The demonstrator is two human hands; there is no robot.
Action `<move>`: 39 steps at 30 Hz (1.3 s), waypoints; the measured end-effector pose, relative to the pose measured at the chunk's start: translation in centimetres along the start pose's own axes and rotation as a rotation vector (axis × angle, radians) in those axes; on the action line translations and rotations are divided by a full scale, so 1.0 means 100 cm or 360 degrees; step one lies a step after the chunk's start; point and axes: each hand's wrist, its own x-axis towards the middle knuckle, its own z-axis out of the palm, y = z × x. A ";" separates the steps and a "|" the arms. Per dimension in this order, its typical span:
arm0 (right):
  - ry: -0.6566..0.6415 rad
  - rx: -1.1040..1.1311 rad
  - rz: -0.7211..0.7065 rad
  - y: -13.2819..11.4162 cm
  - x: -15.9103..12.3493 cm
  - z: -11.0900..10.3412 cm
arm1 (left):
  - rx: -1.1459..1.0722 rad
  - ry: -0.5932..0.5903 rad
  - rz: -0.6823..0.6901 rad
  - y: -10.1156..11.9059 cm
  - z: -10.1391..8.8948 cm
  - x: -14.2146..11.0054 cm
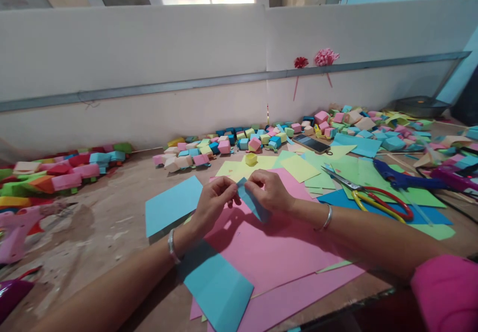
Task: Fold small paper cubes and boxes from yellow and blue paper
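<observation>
Over the pink paper sheets point(276, 252), a small blue strip of paper point(257, 206) is held between my two hands. My right hand point(271, 191) pinches it from the right, thumb on its upper part. At its top left corner, the closed fingertips of my left hand point(216, 197) meet the strip. A blue sheet point(220, 284) with a fold line lies below my left wrist, and a blue paper stack point(172, 205) sits to the left. Just beyond my hands is a small yellow paper piece point(251, 160) on yellow sheets.
Scissors point(368, 192) with red and yellow handles lie at right, near a blue glue gun point(407, 176) and a phone point(311, 143). Folded paper blocks point(224, 145) line the white wall board point(149, 48). A pink glue gun point(18, 227) is at far left.
</observation>
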 end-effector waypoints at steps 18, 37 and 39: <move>-0.0492 0.0074 0.0325 0.000 0.003 0.001 | 0.0016 0.0117 -0.0040 -0.014 -0.002 0.004; -0.0587 0.0162 0.0438 0.012 0.011 -0.007 | -0.0223 0.0022 -0.0440 -0.016 -0.012 0.015; -0.0597 0.0176 0.0478 0.016 0.010 -0.006 | -0.0173 0.0089 -0.0374 -0.018 -0.014 0.016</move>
